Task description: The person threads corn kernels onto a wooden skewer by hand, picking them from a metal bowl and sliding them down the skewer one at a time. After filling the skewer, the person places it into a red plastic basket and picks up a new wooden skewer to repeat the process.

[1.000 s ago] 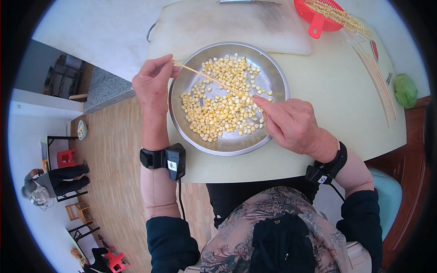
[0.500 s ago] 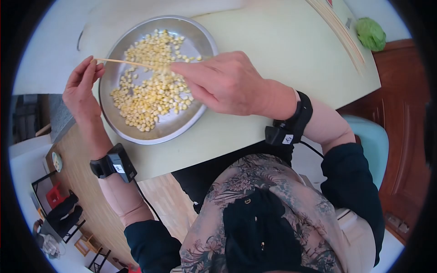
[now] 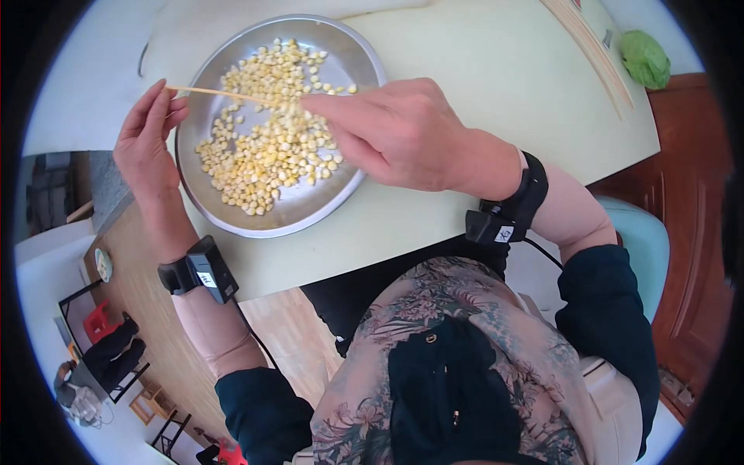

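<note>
In the head view, a pale green worktop (image 3: pixel 488 70) spreads beneath the hands, its near edge slanting from a corner at the lower left to one at the far right. Past the right corner stands a reddish-brown wooden door (image 3: pixel 697 232), with a teal chair (image 3: pixel 643 244) beside it. At the lower left, a wood-plank floor (image 3: pixel 155 333) leads to two red stools (image 3: pixel 98 322), and a person (image 3: pixel 108 349) in dark trousers is seen near the first of them.

A round steel pan (image 3: pixel 310 201) sits close to the worktop's near left corner. The thin bamboo skewer (image 3: pixel 221 94) lies over the pan's left part, its long axis nearly crosswise, dipping slightly from the left rim toward the middle. One end is at the left hand (image 3: pixel 147 147), just outside the rim; the other points at the right hand (image 3: pixel 411 136), among the corn kernels. Which end is sharpened is too small to tell.

The left grip pinches the skewer's outer end between thumb and fingers. The right grip meets the inner end with an index fingertip; whether it pinches a kernel cannot be told.

One skewer is held; a bundle of spare skewers (image 3: pixel 593 58), too tight to count, lies toward the worktop's right edge, with one green cabbage (image 3: pixel 645 60) just beyond. The corn kernels (image 3: pixel 263 151) are too many to count. Two black wrist devices (image 3: pixel 504 213) are worn, one per arm.
</note>
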`<act>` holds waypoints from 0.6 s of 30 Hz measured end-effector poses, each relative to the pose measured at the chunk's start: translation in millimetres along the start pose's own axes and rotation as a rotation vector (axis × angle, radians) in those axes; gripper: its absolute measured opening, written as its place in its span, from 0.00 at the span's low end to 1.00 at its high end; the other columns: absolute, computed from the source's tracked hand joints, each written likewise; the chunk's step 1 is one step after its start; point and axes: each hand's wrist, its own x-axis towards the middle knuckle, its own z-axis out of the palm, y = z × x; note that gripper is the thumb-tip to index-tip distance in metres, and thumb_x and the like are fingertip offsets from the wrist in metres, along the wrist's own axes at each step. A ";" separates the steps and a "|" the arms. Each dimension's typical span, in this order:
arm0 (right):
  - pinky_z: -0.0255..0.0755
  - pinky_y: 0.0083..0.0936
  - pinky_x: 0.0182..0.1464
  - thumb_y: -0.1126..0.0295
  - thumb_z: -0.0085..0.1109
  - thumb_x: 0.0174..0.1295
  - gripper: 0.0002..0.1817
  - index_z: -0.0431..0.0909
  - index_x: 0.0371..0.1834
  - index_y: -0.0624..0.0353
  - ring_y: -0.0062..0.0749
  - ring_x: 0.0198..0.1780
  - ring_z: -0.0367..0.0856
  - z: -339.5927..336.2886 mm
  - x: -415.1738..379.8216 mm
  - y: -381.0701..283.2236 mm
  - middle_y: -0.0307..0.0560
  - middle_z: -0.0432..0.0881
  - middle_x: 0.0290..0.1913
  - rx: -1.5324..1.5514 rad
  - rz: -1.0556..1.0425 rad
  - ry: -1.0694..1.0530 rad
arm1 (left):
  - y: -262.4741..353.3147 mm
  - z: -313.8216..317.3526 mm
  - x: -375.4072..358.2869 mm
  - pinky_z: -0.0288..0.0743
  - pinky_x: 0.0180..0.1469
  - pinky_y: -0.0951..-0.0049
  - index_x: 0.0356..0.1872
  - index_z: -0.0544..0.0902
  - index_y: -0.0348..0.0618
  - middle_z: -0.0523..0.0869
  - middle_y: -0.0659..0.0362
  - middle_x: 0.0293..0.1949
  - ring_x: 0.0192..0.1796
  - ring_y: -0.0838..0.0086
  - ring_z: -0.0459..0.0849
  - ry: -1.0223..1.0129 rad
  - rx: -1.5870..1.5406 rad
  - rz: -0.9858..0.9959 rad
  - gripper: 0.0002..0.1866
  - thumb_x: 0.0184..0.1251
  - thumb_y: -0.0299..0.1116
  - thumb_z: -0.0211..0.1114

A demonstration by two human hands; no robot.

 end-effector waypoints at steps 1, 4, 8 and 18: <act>0.68 0.27 0.21 0.79 0.60 0.51 0.18 0.80 0.48 0.60 0.33 0.18 0.76 -0.2 -1.1 0.5 0.42 0.78 0.20 0.009 0.007 0.010 | 1.2 2.0 -1.4 0.82 0.44 0.77 0.48 0.81 0.29 0.86 0.50 0.39 0.37 0.72 0.86 -0.009 -0.024 0.001 0.12 0.64 0.22 0.64; 0.71 0.29 0.20 0.74 0.60 0.52 0.15 0.79 0.44 0.59 0.33 0.20 0.79 -1.4 0.7 0.6 0.42 0.78 0.19 0.011 0.001 0.010 | -4.4 -0.2 0.4 0.81 0.42 0.78 0.49 0.81 0.30 0.86 0.51 0.38 0.36 0.74 0.85 -0.020 -0.054 0.005 0.13 0.64 0.22 0.64; 0.72 0.29 0.22 0.76 0.60 0.51 0.17 0.79 0.47 0.62 0.34 0.20 0.79 -3.0 1.2 1.0 0.44 0.79 0.20 0.053 -0.031 0.050 | 0.2 7.4 -5.9 0.80 0.41 0.79 0.48 0.81 0.29 0.86 0.50 0.38 0.37 0.72 0.86 -0.008 -0.056 -0.012 0.13 0.64 0.22 0.63; 0.72 0.28 0.23 0.79 0.61 0.50 0.19 0.79 0.48 0.64 0.34 0.20 0.79 -11.9 0.9 -2.2 0.45 0.80 0.21 0.033 0.009 -0.026 | 3.8 16.3 -12.6 0.81 0.39 0.78 0.44 0.81 0.27 0.86 0.49 0.35 0.36 0.71 0.87 0.059 -0.167 -0.041 0.12 0.60 0.22 0.66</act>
